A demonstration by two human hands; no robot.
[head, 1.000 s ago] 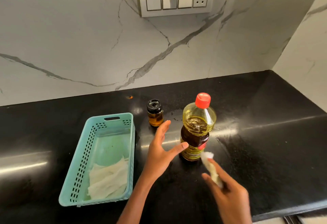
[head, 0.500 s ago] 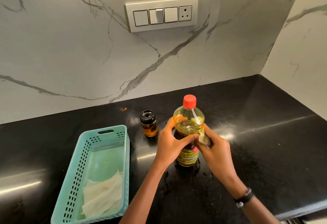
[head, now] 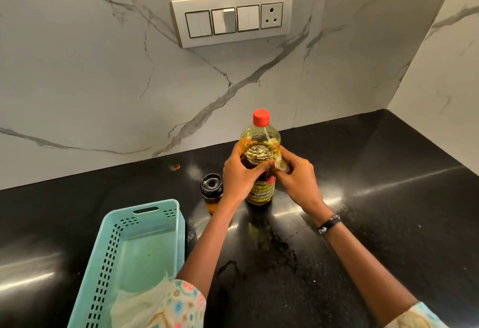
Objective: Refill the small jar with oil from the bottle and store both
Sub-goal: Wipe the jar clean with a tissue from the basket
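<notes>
- Basket (head: 153, 217): teal, on the counter (head: 388, 224) at lower left, long axis running from the near edge toward the wall. Its near end is cut off by the frame. White paper (head: 134, 304) lies in the near part, partly covered by the left sleeve (head: 181, 304).
- Jar (head: 211, 190): upright on the counter, just left of the bottle, black lid on and facing up. Amber oil shows in its lower part; its right side is hidden behind the left hand.
- Left hand (head: 239, 174): fingers wrapped round the bottle's left side at mid-height, thumb across the front, forearm reaching up from the lower edge.
- Bottle (head: 260, 146): upright on the counter in the centre, long axis vertical, red cap (head: 261, 116) on and pointing up. Yellow oil fills it. The label is partly covered by both hands; its text is unreadable.
- Right hand (head: 298, 180): pinches a small white wad (head: 281, 165) against the bottle's right side. A dark band (head: 329, 224) sits on the wrist.
</notes>
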